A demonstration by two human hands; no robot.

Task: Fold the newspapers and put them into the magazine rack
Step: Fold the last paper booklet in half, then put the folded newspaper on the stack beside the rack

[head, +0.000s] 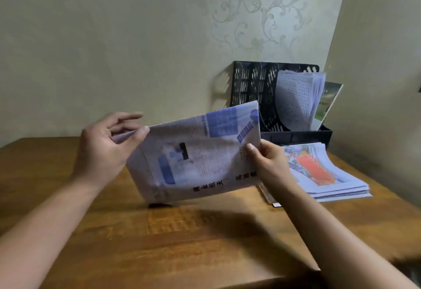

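A folded newspaper [196, 154] with blue blocks and black print stands tilted, its lower edge close to the wooden table [182, 231]. My left hand [107, 145] pinches its upper left corner between thumb and fingers. My right hand [268, 163] grips its right edge, thumb on the front. Behind it, against the wall, stands a black perforated magazine rack [252, 88]. Its right slot holds a folded newspaper [293, 97]; the left slots look empty.
A stack of newspapers [325, 172] with a red and orange picture on top lies flat to the right, in front of the rack. A green-covered magazine [325, 104] leans at the rack's right end. Walls meet in a corner behind the rack.
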